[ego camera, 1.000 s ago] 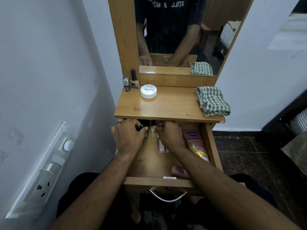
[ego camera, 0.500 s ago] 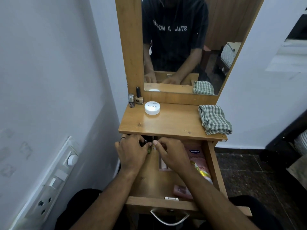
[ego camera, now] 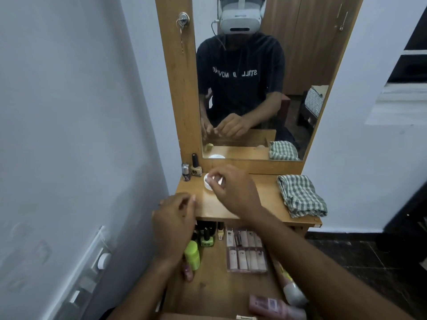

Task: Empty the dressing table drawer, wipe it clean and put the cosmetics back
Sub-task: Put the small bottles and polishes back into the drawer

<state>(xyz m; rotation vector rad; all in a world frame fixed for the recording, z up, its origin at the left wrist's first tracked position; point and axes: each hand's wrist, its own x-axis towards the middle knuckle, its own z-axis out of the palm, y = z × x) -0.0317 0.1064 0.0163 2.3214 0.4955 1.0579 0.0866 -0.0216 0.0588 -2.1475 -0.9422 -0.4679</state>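
Note:
The dressing table drawer (ego camera: 219,289) is pulled out below the tabletop (ego camera: 265,195). It holds a lime green bottle (ego camera: 192,255), a green nail polish (ego camera: 207,237), a yellow nail polish (ego camera: 220,230), a clear pack of small tubes (ego camera: 246,250) and a pink tube (ego camera: 275,306). My right hand (ego camera: 233,190) hovers over the white jar (ego camera: 207,185) on the tabletop, fingers pinched; what they pinch is hidden. My left hand (ego camera: 175,222) hangs over the drawer's left back corner, fingers curled and blurred. A folded green checked cloth (ego camera: 300,195) lies on the tabletop's right side.
A silver bottle (ego camera: 185,172) and a beige nail polish (ego camera: 196,167) stand at the tabletop's back left, under the mirror (ego camera: 254,100). A white-capped tube (ego camera: 290,287) lies along the drawer's right wall. A wall switch panel (ego camera: 92,273) is close on the left.
Both hands have come up out of the drawer's back row of nail polishes. The right hand moved onto the tabletop over the white jar, and the view tilted upward.

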